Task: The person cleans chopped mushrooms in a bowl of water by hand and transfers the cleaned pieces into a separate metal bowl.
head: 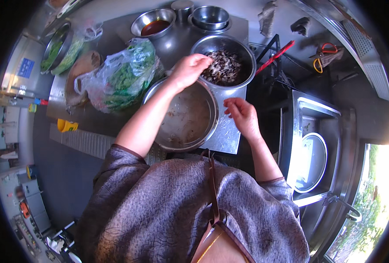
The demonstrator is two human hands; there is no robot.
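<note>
My left hand (189,70) reaches over the rim of a steel bowl (251,59) with its fingers drawn together. That bowl holds a heap of dark and pale chopped food, perhaps mushroom or fungus (225,67). Whether a small piece is between those fingertips I cannot tell. Below my left forearm stands a wide metal basin (215,115) of cloudy water with bits of debris in it. To its right my right hand (244,116) hangs above the wet steel table (225,139), fingers loosely curled and palm hidden.
A plastic bag of leafy greens (125,79) lies left of the basin. Behind are a bowl of reddish-brown liquid (155,28) and a nested steel bowl (211,18). A sink (334,131) with a round basin (313,164) stands right. Orange-handled scissors (329,48) hang on the wall.
</note>
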